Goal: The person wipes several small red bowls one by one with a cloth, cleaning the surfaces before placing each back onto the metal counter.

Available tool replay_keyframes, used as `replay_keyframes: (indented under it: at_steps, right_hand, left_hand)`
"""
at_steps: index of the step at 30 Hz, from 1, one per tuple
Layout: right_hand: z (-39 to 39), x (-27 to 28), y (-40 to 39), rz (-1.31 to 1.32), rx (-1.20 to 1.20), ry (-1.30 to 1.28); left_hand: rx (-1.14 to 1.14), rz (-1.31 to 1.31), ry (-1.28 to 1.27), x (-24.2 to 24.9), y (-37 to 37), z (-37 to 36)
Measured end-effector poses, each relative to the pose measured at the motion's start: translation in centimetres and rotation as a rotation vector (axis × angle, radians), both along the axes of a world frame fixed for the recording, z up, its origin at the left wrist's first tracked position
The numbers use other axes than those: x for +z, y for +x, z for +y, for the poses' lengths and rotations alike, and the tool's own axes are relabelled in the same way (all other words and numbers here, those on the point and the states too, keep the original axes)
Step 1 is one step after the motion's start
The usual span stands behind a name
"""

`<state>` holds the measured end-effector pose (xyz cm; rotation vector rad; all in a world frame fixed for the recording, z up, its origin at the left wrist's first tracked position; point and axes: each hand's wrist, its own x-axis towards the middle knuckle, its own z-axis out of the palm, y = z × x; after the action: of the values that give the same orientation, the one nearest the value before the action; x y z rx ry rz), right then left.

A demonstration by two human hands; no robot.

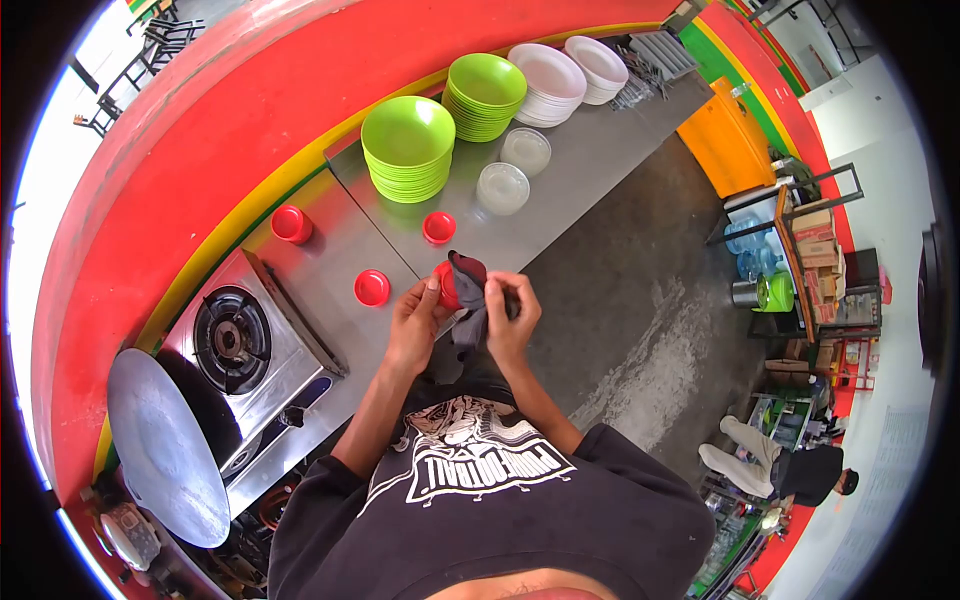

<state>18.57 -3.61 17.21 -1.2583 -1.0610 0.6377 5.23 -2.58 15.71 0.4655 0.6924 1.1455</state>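
Observation:
My left hand grips a small red bowl by its edge, thumb on the near side. A dark grey cloth is pinched in my right hand and lies against the bowl, hiding part of it. Both hands are in front of my chest, near the edge of the metal counter. Close by on the counter sit more small red bowls: one group just beyond my hands, one to the left, and a stack farther left.
Stacks of green bowls, white plates and clear bowls line the counter, with cutlery at its far end. A gas stove and large wok stand left. A person and shelves are at right.

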Motion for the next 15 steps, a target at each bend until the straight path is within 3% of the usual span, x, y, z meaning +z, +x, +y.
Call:
replay_keyframes:
  at_steps: [4,6,9,12,15]
  right_hand:
    - [2.7,-1.7,2.3,0.285,0.118,-0.273]
    - [3.4,-2.4,3.9,0.138,0.259,-0.345]
    - [4.4,-4.6,5.6,0.015,0.443,-0.458]
    - [5.6,-7.4,6.1,-0.015,0.578,-0.559]
    - [7.2,-9.3,6.2,-0.074,0.653,-0.599]
  left_hand:
    - [0.012,0.074,-0.034,-1.0,-0.9,2.4]
    - [0.007,0.123,-0.063,-2.2,-0.8,3.1]
    - [0.068,0.436,-0.006,-5.2,0.2,4.3]
    - [0.014,1.046,0.283,-7.3,0.8,6.1]
    - [-0.071,1.395,0.320,-8.8,2.0,8.2]
